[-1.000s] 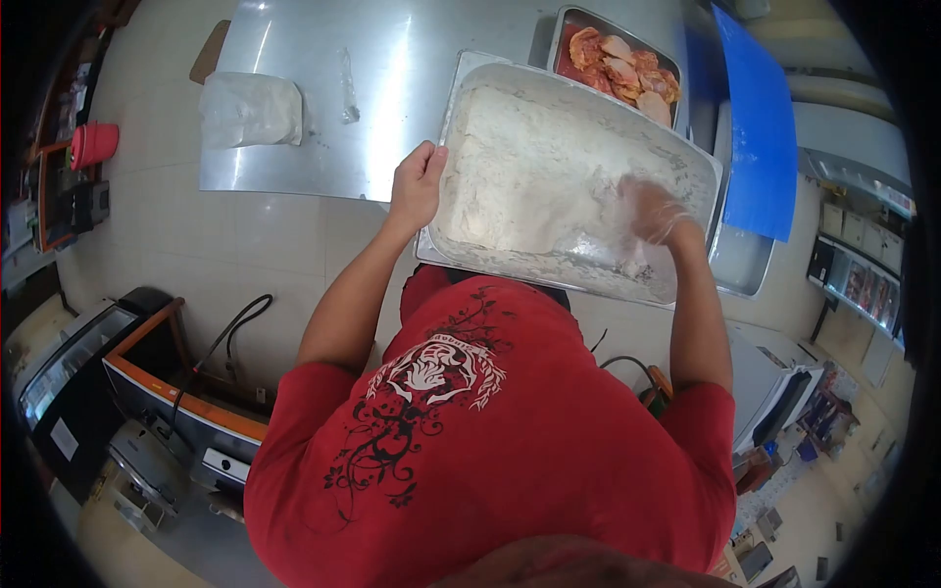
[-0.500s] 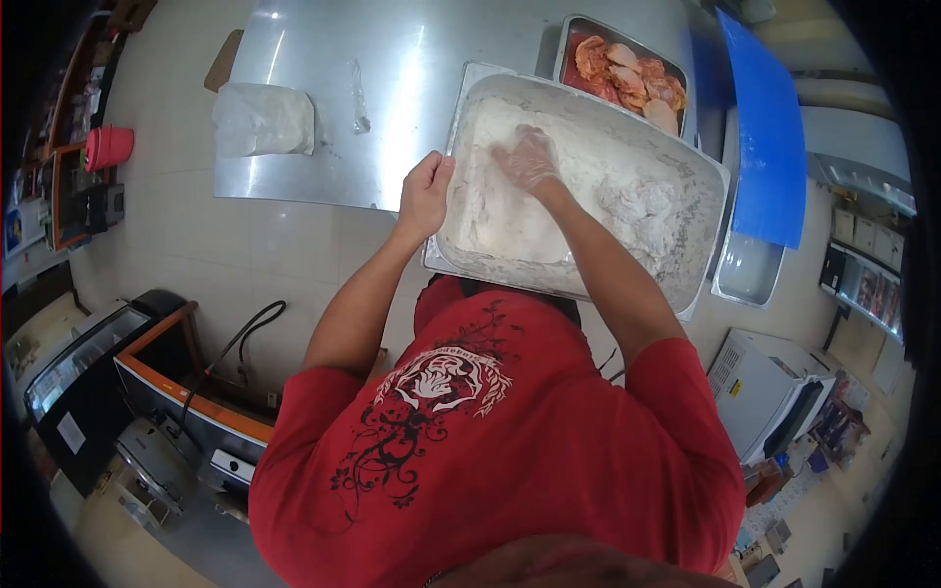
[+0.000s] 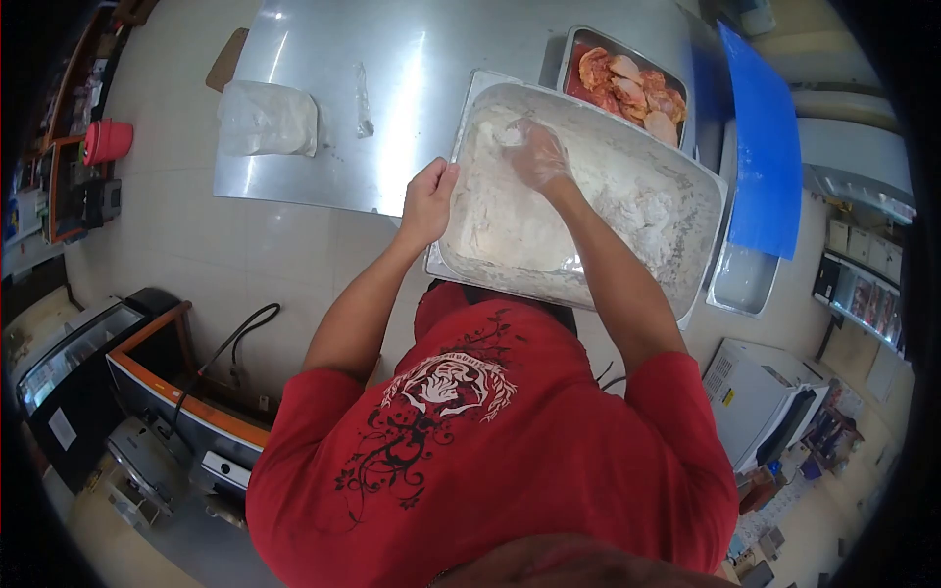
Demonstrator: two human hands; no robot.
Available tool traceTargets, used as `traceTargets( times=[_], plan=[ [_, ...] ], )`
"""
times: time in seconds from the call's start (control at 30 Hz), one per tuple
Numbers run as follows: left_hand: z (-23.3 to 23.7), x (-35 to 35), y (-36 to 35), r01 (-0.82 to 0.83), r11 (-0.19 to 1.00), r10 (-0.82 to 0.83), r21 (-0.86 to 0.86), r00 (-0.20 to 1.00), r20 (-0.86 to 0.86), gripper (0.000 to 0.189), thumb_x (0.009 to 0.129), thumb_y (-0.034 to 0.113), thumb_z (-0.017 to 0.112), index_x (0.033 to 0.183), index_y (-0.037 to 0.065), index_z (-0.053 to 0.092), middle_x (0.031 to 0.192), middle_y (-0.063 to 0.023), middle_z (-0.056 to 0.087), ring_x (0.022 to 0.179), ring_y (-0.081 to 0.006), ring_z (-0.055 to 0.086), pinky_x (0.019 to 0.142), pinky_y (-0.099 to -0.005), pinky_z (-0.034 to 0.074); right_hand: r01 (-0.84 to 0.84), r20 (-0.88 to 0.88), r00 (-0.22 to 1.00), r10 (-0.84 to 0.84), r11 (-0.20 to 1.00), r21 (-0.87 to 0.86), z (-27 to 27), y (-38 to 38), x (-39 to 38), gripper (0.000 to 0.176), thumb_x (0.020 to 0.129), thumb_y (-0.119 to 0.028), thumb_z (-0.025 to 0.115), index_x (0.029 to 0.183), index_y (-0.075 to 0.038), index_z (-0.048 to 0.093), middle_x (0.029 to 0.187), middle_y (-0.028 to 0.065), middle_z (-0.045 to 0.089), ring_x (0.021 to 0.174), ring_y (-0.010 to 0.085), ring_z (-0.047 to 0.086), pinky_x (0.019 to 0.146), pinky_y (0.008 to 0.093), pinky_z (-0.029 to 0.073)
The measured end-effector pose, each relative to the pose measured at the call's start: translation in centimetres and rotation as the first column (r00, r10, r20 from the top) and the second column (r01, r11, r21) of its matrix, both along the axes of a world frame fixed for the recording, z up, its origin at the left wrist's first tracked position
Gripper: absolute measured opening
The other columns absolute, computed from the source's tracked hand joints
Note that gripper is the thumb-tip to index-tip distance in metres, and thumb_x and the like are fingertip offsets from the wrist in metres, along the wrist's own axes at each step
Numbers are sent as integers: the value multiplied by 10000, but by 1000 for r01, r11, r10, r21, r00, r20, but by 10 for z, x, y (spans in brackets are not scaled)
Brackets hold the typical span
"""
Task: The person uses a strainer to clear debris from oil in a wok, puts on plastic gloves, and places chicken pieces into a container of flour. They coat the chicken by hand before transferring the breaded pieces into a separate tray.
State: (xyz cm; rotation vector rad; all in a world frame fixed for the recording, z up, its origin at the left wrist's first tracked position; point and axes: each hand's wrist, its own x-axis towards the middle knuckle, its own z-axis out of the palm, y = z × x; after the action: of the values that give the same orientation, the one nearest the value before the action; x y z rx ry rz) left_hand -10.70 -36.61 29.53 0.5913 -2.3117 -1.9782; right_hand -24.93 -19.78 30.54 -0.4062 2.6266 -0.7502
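Note:
A large steel pan (image 3: pixel 708 240) of white flour (image 3: pixel 510 220) stands tilted across the table's near edge, close to my body. My left hand (image 3: pixel 428 201) is closed on the pan's left rim, thumb up. In a clear plastic glove, my right hand (image 3: pixel 539 157) is over the far left part of the flour, its fingers curled round a white clump of flour. A rough, lumpy white mound (image 3: pixel 642 216) lies in the right part of the pan. Behind the pan, a smaller steel tray (image 3: pixel 566 73) holds several pieces of raw marinated meat (image 3: pixel 627 90).
On the steel table (image 3: pixel 323 39) lie a whitish plastic bag (image 3: pixel 270 120) and a crumpled strip of clear plastic (image 3: pixel 362 101). A blue sheet (image 3: pixel 763 142) hangs at the right, above another steel pan (image 3: pixel 743 282). A wood-edged counter (image 3: pixel 196 392) stands behind on the left.
My right hand has shifted slightly right, and its fingers have curled round a clump of flour. My left hand stays on the rim.

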Motion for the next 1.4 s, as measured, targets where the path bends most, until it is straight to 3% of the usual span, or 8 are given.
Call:
traceTargets(
  times=[0.3,0.6,0.8,0.9,0.93,1.0,1.13,1.4],
  plan=[
    [2,0,-1,9,1000,-9,-8,1000,23,372,1035,250,532,772,-3,458,634,-41,388,630,-112,366,582,-311,373,293,525,850,40,793,-535,34,47,0,381,800,-55,735,1162,-37,616,766,4,595,671,97,565,606,291,473],
    [5,1,-1,5,1000,-5,3,1000,9,361,1034,244,535,787,-11,469,634,-51,406,629,-114,365,579,-315,373,365,566,824,1,763,-533,53,81,-7,347,843,10,699,1171,-56,607,780,-13,607,655,74,553,588,239,456],
    [3,1,-2,6,1000,-6,-4,1000,18,360,1027,242,545,791,-18,466,634,-64,411,629,-122,372,580,-322,375,-93,238,966,101,995,-44,109,125,-20,323,847,-157,738,1120,-24,629,798,69,641,723,167,593,674,327,484],
    [1,1,-2,-1,1000,1,-9,1000,15,361,1024,243,549,792,-20,465,633,-68,413,629,-122,376,578,-324,375,-253,236,955,180,909,331,129,141,-27,349,776,-121,703,1104,-24,632,864,111,658,800,216,616,764,352,489],
    [2,1,-2,-1,1000,1,-13,1000,18,360,1025,244,548,792,-19,466,633,-65,411,628,-121,374,577,-323,374,-337,212,940,266,810,480,132,135,-31,375,848,-201,681,1185,-49,617,1122,176,664,1073,298,616,952,398,469],
    [6,0,-2,7,1000,-7,-19,1000,16,359,1026,245,545,791,-16,468,632,-59,407,627,-120,371,575,-323,374,-382,28,916,400,850,362,93,127,-22,458,919,-304,641,1300,-62,561,1390,201,536,1326,352,466,1133,433,352],
    [1,0,-1,12,1000,-12,-18,1000,3,356,1030,246,540,790,-8,474,631,-46,396,626,-114,365,574,-320,374,-463,260,855,449,886,-11,2,23,-2,701,924,-444,592,1451,-13,426,1554,224,343,1457,334,305,1220,420,229],
    [3,0,-1,3,1000,-3,-14,1000,0,361,1033,246,535,791,-11,463,636,-64,410,631,-116,369,574,-320,374,-485,370,801,471,872,-59,-4,-9,65,645,807,-410,661,1277,20,565,1167,250,654,1126,390,616,997,480,443]
  ],
)
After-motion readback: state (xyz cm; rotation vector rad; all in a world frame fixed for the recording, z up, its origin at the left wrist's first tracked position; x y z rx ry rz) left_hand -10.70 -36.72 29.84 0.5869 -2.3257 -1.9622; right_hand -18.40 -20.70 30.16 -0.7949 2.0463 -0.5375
